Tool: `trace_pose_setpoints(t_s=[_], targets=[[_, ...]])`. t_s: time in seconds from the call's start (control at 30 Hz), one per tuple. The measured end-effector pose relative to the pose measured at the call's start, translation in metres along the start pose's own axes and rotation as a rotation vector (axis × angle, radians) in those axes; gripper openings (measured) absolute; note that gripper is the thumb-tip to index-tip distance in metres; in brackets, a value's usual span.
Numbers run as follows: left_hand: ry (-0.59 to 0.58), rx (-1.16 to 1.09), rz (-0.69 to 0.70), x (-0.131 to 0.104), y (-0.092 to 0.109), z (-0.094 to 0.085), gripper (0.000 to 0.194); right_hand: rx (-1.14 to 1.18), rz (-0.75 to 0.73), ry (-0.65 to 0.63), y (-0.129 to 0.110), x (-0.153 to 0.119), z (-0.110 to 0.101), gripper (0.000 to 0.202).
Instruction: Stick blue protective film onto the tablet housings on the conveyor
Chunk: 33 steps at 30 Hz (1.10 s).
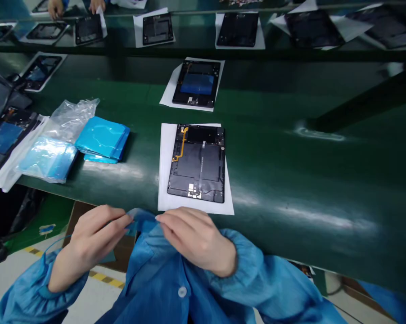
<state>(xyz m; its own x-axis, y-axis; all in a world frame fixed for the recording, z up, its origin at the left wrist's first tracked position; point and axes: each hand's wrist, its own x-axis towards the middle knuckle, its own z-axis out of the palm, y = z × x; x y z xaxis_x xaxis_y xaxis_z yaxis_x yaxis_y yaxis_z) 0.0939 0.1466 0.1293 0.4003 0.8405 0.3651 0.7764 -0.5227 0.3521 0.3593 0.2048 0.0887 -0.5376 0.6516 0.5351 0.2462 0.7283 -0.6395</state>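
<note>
In front of my chest, just off the near table edge, a translucent blue film (142, 216) spans the gap between my hands. My left hand (96, 234) is closed, pinching its left side with the fingertips. The opposite side is pinched by my right hand (194, 236), also closed. Below, the film blends with my blue smock, so its full outline is hard to see. Beyond my right hand lies an opened tablet (198, 164) with a yellow flex cable, resting on a white sheet (165, 180). A stack of blue films (103, 137) lies to the left.
A clear plastic bag (51, 153) with blue films lies beside the stack. Another tablet with blue film (198, 83) sits farther back. Several tablets line the rear shelf, where a co-worker's hands (56, 8) show. A dark post (361, 105) stands at right.
</note>
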Motion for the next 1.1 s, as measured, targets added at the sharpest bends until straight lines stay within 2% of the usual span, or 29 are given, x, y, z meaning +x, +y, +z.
trace_pose_setpoints(t_s=[0.03, 0.1, 0.17, 0.2, 0.23, 0.3, 0.37, 0.4, 0.5, 0.67, 0.77, 0.87, 1.0, 1.1], targets=[[-0.019, -0.001, 0.041, 0.013, -0.002, 0.001, 0.043, -0.018, 0.005, 0.038, 0.004, 0.003, -0.01, 0.024], [0.039, 0.013, 0.048, 0.041, -0.009, 0.007, 0.033, -0.064, 0.052, 0.099, 0.015, 0.008, -0.031, 0.02], [0.149, 0.049, -0.074, 0.07, -0.018, 0.019, 0.03, -0.094, 0.207, 0.144, 0.035, 0.013, -0.053, 0.013], [0.138, 0.078, -0.161, 0.083, -0.022, 0.027, 0.028, -0.091, 0.326, 0.177, 0.048, 0.015, -0.065, 0.009], [0.046, 0.121, -0.249, 0.096, -0.025, 0.037, 0.027, -0.059, 0.461, 0.218, 0.062, 0.017, -0.075, 0.006], [-0.296, 0.215, -0.379, 0.116, -0.027, 0.058, 0.03, 0.068, 0.708, 0.31, 0.091, 0.02, -0.092, 0.016], [-0.581, 0.284, -0.417, 0.129, -0.025, 0.078, 0.034, 0.205, 0.877, 0.385, 0.117, 0.023, -0.101, 0.03], [-0.643, 0.297, -0.418, 0.133, -0.023, 0.086, 0.034, 0.256, 0.936, 0.404, 0.126, 0.025, -0.104, 0.035], [-0.674, 0.286, -0.394, 0.134, -0.014, 0.098, 0.034, 0.346, 1.067, 0.36, 0.14, 0.029, -0.105, 0.043], [-0.738, 0.231, -0.37, 0.124, -0.002, 0.099, 0.034, 0.381, 1.166, 0.217, 0.14, 0.028, -0.105, 0.054], [-0.783, 0.177, -0.344, 0.119, -0.003, 0.098, 0.033, 0.353, 1.192, 0.142, 0.14, 0.024, -0.104, 0.057], [-0.739, 0.07, -0.235, 0.117, -0.018, 0.095, 0.03, 0.331, 1.206, 0.101, 0.14, 0.021, -0.104, 0.058], [-0.434, -0.121, 0.043, 0.121, -0.05, 0.097, 0.018, 0.279, 1.227, 0.08, 0.138, 0.02, -0.104, 0.059], [-0.279, -0.217, 0.214, 0.127, -0.067, 0.106, 0.016, 0.23, 1.227, 0.084, 0.137, 0.019, -0.106, 0.06]])
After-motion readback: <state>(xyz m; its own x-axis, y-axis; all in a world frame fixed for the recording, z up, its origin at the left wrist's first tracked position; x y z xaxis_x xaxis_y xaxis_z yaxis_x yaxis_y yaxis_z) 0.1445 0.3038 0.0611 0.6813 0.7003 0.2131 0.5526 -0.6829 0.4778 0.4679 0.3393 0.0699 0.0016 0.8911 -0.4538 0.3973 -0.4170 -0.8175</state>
